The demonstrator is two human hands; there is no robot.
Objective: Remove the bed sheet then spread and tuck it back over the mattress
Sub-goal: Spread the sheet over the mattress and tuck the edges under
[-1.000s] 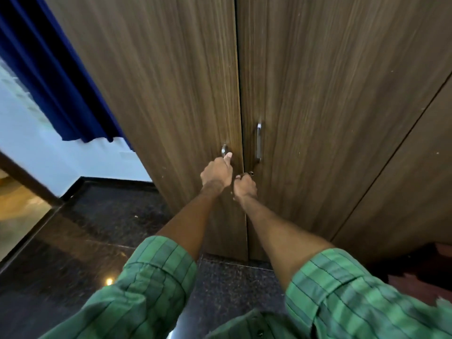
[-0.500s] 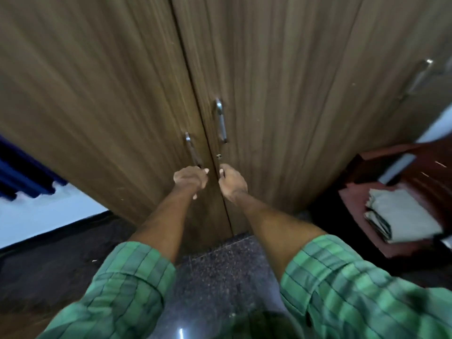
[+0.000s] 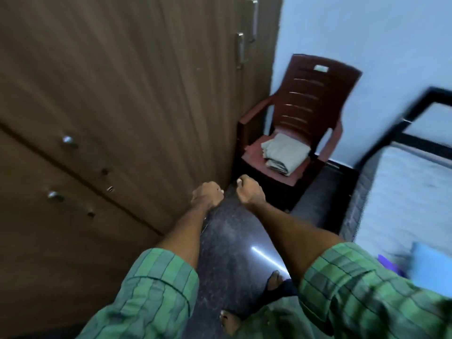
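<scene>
Both hands, left hand [image 3: 207, 195] and right hand [image 3: 249, 192], have left the wardrobe [image 3: 122, 106] handles, curled and empty, turning toward the folded sheet [image 3: 285, 154] on the chair [image 3: 315, 99] right of centre, bare mattress [image 3: 411, 192] at far right.

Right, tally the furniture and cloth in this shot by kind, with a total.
Brown wooden wardrobe: 1
Dark red plastic armchair: 1
Black metal-framed bed with bare white mattress: 1
Folded beige bed sheet on the chair seat: 1
Total: 4

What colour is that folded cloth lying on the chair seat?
The folded cloth is pale beige-grey, on the dark red plastic chair; the head view shows it.
</scene>
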